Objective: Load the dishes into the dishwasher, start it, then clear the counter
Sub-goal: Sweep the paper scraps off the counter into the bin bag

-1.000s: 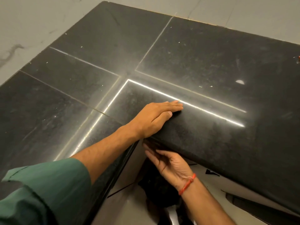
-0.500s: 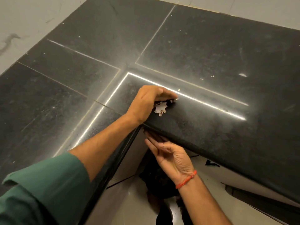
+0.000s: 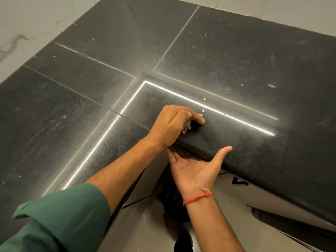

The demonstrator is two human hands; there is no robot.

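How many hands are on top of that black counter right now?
1. The left hand rests on the counter near its inner corner, gripping pale scraps. The right hand is cupped, palm up, below the edge.

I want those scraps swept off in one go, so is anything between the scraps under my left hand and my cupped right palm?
Nothing visible: the left hand holds pale scraps near the black stone counter's edge, right hand open below it.
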